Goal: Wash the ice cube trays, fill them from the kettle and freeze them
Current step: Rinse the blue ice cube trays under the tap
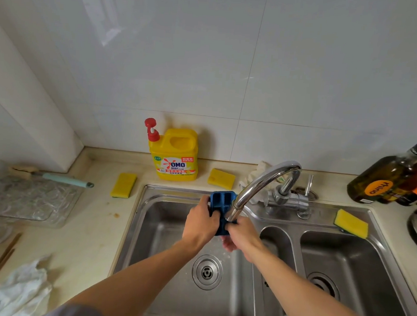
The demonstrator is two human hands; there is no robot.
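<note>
1. My left hand point(202, 221) grips the left edge of the blue ice cube tray point(220, 202), thumb over the rim. My right hand point(243, 235) curls around its near end from below. The tray hangs over the left basin of the sink point(166, 190), right under the mouth of the faucet point(262, 183). If the plastic is wet or soapy, I think it could slide out of either grip and drop toward the drain point(206, 272).

2. The tray's upper end is almost touching the spout. If I tilt it carelessly, it could knock the metal and jar my hold.

3. I cannot tell from here how hard the water is running. A strong stream into the shallow compartments would likely bounce out and spray the counter point(96, 224) and my forearms.

4. My palms hide the near compartments. Those are the ones most likely to be missed in the rinse and left with residue that would end up in the ice.

5. The nearest sponge point(351, 223) is well off to the right. Reaching for it would leave one hand holding a slippery tray.
</note>
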